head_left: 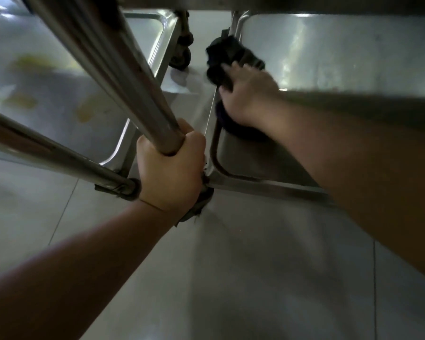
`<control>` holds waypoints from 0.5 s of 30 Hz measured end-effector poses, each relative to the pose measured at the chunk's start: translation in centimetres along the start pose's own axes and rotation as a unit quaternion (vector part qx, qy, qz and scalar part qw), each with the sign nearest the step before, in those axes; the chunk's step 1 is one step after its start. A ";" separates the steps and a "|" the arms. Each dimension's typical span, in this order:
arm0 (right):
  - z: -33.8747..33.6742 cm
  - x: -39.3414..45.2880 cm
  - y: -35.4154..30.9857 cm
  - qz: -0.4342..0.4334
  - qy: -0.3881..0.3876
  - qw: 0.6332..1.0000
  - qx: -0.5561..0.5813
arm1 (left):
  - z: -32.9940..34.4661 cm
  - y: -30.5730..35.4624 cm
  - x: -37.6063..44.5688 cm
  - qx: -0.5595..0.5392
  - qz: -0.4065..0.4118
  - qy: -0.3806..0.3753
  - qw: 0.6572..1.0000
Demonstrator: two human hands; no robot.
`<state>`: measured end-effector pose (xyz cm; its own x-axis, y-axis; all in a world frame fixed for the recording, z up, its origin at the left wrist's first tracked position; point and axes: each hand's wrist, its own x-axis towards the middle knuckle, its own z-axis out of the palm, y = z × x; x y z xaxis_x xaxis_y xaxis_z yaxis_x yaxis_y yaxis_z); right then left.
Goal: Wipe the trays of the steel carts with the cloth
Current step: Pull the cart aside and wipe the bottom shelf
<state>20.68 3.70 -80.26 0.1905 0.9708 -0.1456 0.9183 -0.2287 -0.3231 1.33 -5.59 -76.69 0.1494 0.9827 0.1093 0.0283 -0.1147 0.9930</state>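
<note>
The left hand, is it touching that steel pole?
Touching. The head view shows the left hand with fingers wrapped around the steel pole.

blurred: dark cloth (pixel 227 57), right hand (pixel 245 94) | cut off at edge: right tray (pixel 353 52) | hidden: left hand (pixel 171 168) fingertips behind post (pixel 123 69)

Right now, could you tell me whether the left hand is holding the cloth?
No, the left hand grips a steel cart post, while the right hand holds the dark cloth at the tray rim.
</note>
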 end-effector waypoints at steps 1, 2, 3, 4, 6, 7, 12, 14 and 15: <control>0.8 -2.5 -0.6 -0.026 -0.009 1.000 0.004 | 0.0 0.0 0.0 0.003 0.000 0.003 1.000; 1.8 -5.0 -1.1 -0.055 -0.020 0.998 0.014 | 0.1 0.1 0.0 -0.001 0.000 0.007 1.000; 2.5 -7.6 -1.7 -0.091 -0.030 0.995 0.030 | 0.1 0.1 0.0 -0.007 -0.002 0.010 1.000; 3.0 -9.7 -2.0 -0.128 -0.046 0.990 0.044 | 0.1 0.1 0.0 -0.010 -0.005 0.012 1.000; 3.5 -12.7 -1.9 -0.177 -0.071 0.981 0.045 | 0.1 0.3 -0.1 -0.008 -0.016 0.009 1.000; 3.5 -13.4 -1.3 -0.182 -0.074 0.980 0.031 | 0.2 0.4 -0.1 -0.009 -0.020 0.007 1.000; 2.0 -14.5 5.9 -0.061 0.021 0.998 -0.011 | 0.1 0.7 0.0 -0.004 -0.023 0.001 1.000; 0.4 -14.7 10.4 0.010 0.071 0.997 -0.017 | 0.0 0.8 0.0 -0.002 -0.025 0.000 1.000; -0.5 -14.5 12.9 0.049 0.093 0.994 -0.027 | 0.0 0.8 0.0 0.001 -0.025 0.000 1.000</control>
<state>29.94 -13.25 -81.81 0.3370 0.9415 0.0035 0.9084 -0.3241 -0.2641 1.32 -5.66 -75.93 0.1486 0.9871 0.0595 0.0373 -0.0658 0.9971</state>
